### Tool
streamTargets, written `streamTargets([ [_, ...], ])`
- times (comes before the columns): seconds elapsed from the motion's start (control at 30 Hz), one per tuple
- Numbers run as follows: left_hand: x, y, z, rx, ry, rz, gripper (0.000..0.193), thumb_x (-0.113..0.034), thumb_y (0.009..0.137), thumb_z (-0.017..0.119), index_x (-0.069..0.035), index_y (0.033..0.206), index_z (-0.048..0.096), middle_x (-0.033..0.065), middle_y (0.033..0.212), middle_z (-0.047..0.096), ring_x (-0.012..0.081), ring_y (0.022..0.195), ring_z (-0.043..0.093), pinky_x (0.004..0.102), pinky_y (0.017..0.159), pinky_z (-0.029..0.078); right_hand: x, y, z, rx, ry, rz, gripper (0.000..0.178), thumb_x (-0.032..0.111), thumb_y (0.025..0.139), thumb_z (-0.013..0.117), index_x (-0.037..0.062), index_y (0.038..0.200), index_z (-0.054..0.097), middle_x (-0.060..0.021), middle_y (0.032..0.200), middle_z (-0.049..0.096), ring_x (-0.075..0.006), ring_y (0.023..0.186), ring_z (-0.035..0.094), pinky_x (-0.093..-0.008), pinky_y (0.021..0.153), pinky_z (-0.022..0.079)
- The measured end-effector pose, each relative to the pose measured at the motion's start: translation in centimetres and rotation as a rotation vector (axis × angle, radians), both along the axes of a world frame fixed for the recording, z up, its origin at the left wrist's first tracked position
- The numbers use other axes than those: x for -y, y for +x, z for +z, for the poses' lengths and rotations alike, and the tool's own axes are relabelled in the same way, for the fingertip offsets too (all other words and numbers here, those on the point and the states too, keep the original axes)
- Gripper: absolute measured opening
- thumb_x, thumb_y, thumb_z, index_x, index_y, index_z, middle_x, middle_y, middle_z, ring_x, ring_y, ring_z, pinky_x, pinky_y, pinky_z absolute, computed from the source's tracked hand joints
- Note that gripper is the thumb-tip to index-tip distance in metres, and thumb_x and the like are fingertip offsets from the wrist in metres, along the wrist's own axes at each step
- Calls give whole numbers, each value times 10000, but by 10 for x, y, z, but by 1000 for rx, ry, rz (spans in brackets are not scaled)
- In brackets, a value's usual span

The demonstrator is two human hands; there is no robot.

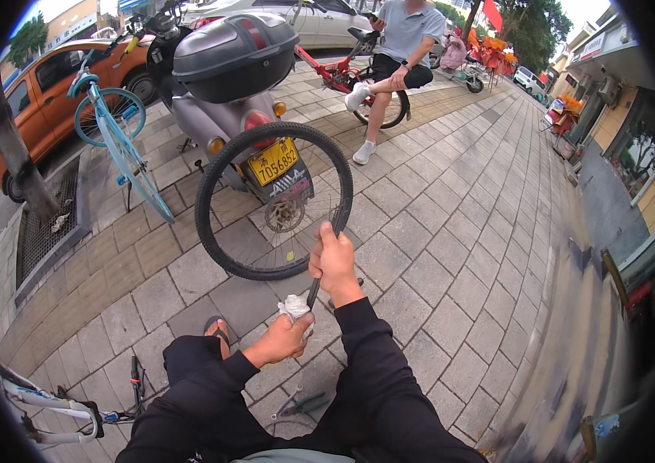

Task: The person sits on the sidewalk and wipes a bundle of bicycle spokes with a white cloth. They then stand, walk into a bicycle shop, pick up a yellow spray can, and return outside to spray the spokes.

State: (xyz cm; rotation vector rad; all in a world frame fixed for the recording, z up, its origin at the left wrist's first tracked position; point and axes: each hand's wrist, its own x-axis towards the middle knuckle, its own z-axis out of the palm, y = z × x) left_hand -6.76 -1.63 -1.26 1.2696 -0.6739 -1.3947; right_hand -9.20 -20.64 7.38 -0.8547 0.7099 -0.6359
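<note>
My right hand (335,262) is closed around a slim black tube-like piece (313,293), whose kind I cannot make out for sure. Its upper end pokes out above my thumb, overlapping the wheel's edge in the view. Lower and to the left, my left hand (281,339) is closed on a crumpled white tissue (294,305), right beside the lower end of the black piece. In front of me a bicycle wheel (212,239) with a black knobby tyre and a brake disc stands upright against the back of a scooter (189,123).
Green-handled pliers (310,404) and a silver tool (289,401) lie on the paving between my legs. Part of a white bicycle (50,413) is at lower left. A light-blue bicycle (123,150) stands by the scooter. A seated person (408,46) is beyond, by a red bicycle (333,76).
</note>
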Motion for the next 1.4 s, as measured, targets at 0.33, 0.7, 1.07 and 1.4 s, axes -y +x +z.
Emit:
streamTargets([
  [0.33,-47,-22,10,-527,9,-299,401,-453,1110,505,-54,1136,543,55,840,536,103,494,401,238,397,315,87,-53,9,623,144,-152,344,425,1128,476,153,931,552,58,622,295,-83,448,261,-275,385,244],
  [0.7,13,7,1,-870,-86,316,549,-438,1144,338,-26,1496,432,192,1485,529,409,1361,553,536,1142,467,-19,-7,-31,202,-127,71,377,416,1100,564,83,928,528,35,644,385,-88,467,382,-294,406,346],
  [1.07,6,25,-17,-584,-107,320,434,-333,1145,437,4,1397,541,151,1275,680,307,1136,703,508,1008,584,-21,-4,-45,-242,-859,52,311,265,1080,597,4,915,566,-20,721,587,-103,656,551,-319,580,459],
  [1.4,-23,13,-10,475,-126,-388,241,-149,1036,597,-13,1194,717,35,1024,748,117,922,619,312,849,509,12,-12,-29,0,-256,-186,302,291,1100,515,-11,1089,501,-59,785,498,-125,561,446,-332,496,413],
])
